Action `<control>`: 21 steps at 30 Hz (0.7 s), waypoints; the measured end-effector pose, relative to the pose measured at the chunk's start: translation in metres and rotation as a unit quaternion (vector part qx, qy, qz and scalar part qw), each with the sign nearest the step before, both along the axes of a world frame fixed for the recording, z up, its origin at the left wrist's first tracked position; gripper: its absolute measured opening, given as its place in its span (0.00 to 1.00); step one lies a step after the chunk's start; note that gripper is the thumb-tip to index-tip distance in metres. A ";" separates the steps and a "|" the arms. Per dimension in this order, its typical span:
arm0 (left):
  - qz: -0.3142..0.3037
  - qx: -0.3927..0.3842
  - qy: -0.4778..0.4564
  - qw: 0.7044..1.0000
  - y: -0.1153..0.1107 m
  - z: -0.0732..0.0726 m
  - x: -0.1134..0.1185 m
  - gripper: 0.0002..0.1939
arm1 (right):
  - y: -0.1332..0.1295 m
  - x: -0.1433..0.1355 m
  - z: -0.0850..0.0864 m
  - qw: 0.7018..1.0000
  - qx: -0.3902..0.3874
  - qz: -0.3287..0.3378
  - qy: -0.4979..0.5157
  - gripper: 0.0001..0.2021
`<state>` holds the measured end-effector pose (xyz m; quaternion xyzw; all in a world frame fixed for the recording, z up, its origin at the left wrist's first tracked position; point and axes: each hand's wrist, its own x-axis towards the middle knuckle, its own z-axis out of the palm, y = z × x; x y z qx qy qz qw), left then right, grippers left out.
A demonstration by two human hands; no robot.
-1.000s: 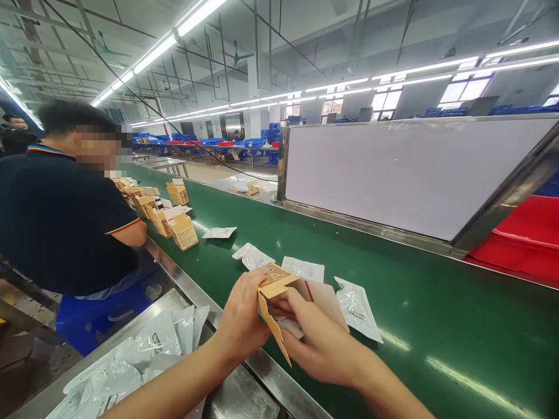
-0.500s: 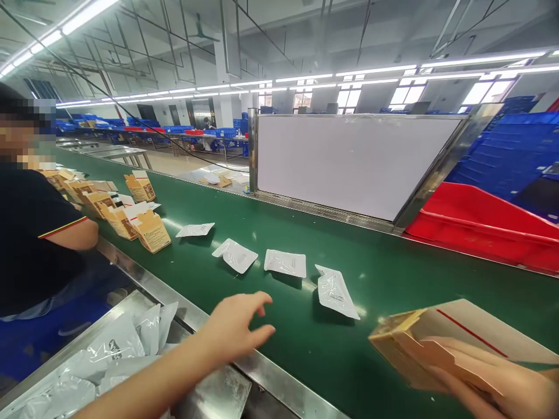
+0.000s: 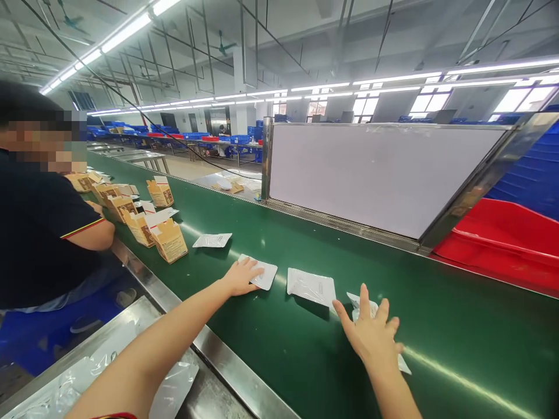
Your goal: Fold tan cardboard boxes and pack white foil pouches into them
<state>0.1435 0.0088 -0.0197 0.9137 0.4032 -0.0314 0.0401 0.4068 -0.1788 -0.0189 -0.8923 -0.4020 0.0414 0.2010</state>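
Note:
On the green conveyor belt point(image 3: 279, 343), my left hand point(image 3: 241, 276) lies over the left part of a white pouch point(image 3: 267, 276), fingers spread. My right hand point(image 3: 373, 326) is spread above another white pouch point(image 3: 406, 364), which it partly hides; whether it touches the pouch is hard to tell. Between my hands lies a third white pouch point(image 3: 311, 286). A fourth pouch point(image 3: 212, 240) rests farther left, near an open brown box point(image 3: 170, 240) that stands upright.
Several more open boxes point(image 3: 122, 206) stand along the belt beside a person in a dark shirt point(image 3: 39, 233) at the left. A metal tray point(image 3: 213, 390) with white pouches is at lower left. A white panel point(image 3: 375, 174) and red bin point(image 3: 502, 244) border the far side.
My left hand has moved forward onto a pouch. My right hand no longer holds the brown box, which is out of view, and now spreads over the rightmost pouch. The view has shifted.

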 end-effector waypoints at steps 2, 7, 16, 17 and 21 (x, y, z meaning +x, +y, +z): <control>-0.007 0.011 -0.002 1.000 -0.002 -0.007 0.003 0.24 | 0.034 -0.006 -0.020 0.997 -0.036 -0.042 0.053 0.44; -0.001 0.012 0.004 1.000 -0.010 -0.012 0.022 0.24 | 0.093 -0.014 -0.041 0.997 -0.054 0.055 0.001 0.33; 0.111 -0.078 -0.056 0.989 -0.022 -0.003 0.076 0.20 | 0.113 -0.023 -0.050 0.979 0.015 0.192 -0.068 0.25; 0.134 -0.090 -0.079 0.984 -0.022 0.002 0.077 0.20 | 0.113 -0.019 -0.053 0.976 0.026 0.206 -0.071 0.24; 0.248 -0.140 -0.190 0.940 -0.027 0.029 0.068 0.21 | 0.113 0.010 -0.056 0.981 0.013 0.196 0.005 0.23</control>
